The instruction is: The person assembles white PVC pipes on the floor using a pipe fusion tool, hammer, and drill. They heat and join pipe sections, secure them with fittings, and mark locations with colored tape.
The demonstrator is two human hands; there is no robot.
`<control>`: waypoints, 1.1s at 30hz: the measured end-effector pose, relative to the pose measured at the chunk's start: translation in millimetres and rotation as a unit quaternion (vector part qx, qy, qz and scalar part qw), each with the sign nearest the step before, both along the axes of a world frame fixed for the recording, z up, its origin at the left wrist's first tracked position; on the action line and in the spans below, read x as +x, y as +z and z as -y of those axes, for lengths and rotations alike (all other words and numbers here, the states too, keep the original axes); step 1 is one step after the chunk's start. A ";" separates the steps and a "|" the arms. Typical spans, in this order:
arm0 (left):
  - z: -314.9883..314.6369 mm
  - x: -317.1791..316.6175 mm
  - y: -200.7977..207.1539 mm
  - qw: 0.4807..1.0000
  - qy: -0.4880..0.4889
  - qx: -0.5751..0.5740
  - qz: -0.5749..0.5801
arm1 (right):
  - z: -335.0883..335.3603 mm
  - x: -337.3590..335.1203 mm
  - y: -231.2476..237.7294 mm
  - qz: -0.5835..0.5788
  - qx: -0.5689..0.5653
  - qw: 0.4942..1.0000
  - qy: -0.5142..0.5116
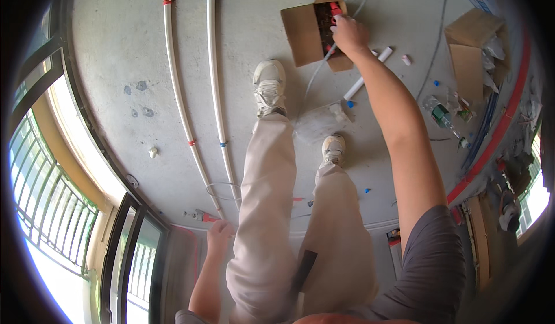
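My right hand (350,33) reaches to the far side of the floor, over an open cardboard box (300,32). Its fingers are pinched together at a small red piece (334,18) at the box's edge. Dark small parts and more red pieces lie inside, too small to name. Low at the left, my left hand (219,234) is closed around a red tool with a grey metal tip (202,215); the fingers are partly blurred and hide much of it. A thin wire loop (224,191) is just beyond this hand.
Two white pipes (211,63) with red and blue bands run along the floor at left. Right of my feet lie a clear plastic bag (319,122), a short white pipe (354,88), a grey cable (435,52), a bottle (442,116) and another open box (467,69).
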State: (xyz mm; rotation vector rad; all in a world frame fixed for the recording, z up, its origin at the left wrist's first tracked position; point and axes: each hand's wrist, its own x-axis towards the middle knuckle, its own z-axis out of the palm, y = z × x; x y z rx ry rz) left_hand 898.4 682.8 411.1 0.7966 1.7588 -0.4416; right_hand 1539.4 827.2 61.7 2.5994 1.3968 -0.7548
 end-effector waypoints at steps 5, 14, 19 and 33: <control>-85.0 13.4 -14.5 0.998 0.056 -0.020 -0.035 | -4.5 5.0 -12.9 0.054 0.004 0.998 0.042; -192.2 155.4 -77.7 0.985 -0.171 -0.005 -0.004 | -2.1 1.9 -7.2 0.019 -0.038 0.998 0.040; -228.6 299.1 -178.2 0.938 -0.289 0.094 0.169 | 1.4 -3.8 -10.7 0.009 -0.030 1.000 -0.001; -218.6 521.0 -331.9 0.617 -0.639 0.389 0.245 | 32.1 -3.4 11.6 -0.171 0.202 0.941 -0.209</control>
